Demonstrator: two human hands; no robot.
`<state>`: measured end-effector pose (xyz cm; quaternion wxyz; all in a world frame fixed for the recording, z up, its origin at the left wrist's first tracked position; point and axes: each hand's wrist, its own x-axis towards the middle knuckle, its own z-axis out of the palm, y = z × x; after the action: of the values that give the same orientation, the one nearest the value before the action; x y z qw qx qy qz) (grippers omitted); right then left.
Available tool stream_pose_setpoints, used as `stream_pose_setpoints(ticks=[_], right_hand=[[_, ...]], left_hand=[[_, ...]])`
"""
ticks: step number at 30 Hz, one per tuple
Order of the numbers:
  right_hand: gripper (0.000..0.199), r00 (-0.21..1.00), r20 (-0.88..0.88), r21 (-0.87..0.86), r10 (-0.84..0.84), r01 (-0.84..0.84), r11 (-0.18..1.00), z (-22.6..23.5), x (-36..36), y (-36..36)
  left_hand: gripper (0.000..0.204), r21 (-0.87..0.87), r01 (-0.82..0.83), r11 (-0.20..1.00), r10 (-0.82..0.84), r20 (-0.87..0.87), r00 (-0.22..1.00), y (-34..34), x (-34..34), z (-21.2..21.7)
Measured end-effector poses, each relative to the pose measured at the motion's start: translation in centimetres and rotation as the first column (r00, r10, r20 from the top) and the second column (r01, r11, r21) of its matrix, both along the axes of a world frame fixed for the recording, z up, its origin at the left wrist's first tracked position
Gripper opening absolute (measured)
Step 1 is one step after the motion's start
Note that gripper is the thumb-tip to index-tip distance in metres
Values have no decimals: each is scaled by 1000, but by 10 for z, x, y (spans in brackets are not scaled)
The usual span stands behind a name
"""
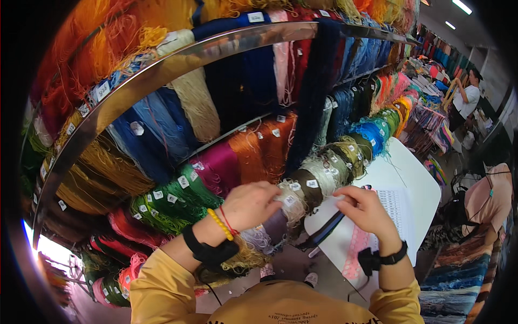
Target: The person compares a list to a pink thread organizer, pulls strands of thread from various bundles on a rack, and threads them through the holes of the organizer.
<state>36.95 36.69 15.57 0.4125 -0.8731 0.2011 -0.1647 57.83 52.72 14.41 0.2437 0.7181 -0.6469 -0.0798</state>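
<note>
A row of thread hanks with small white tags hangs on a rail in front of me. My left hand (252, 204) is at a pale beige hank (295, 213), its fingers curled together against the hank's left side. A white tag (290, 201) lies on that hank by the fingertips. My right hand (368, 209) is raised over the white table, right of the hanks, thumb and forefinger bent toward each other. Whatever either hand pinches is too small or hidden to make out. Beside the beige hank hangs a dark olive hank (310, 186).
A curved metal rail (178, 56) crosses above, among racks of coloured hanks. The white table (402, 162) on the right bears a printed sheet (393, 208), a pink patterned strip (356, 248) and dark strips (324, 231). Another person (468, 97) stands far right.
</note>
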Motion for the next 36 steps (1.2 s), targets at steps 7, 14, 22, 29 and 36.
stream_pose_setpoints(ticks=[7,14,22,29,36], right_hand=[[36,992,-49,-317,119,-128,940,-20,150,10],[59,969,-248,-461,-10,-109,881,-45,190,26],[64,948,-317,-533,-22,-159,831,-55,186,27],[43,997,-76,-569,7,-49,821,-57,183,11],[37,1000,9,-566,23,-14,824,-51,197,-1]], left_hand=[[24,-32,-76,997,82,253,964,-3,62,-2],[26,-229,-171,958,209,155,965,-18,83,-26],[39,-307,-101,946,218,375,901,-41,86,-35],[46,-240,-151,959,238,390,890,-37,92,-43],[38,-205,-129,970,195,344,919,-26,88,-39]])
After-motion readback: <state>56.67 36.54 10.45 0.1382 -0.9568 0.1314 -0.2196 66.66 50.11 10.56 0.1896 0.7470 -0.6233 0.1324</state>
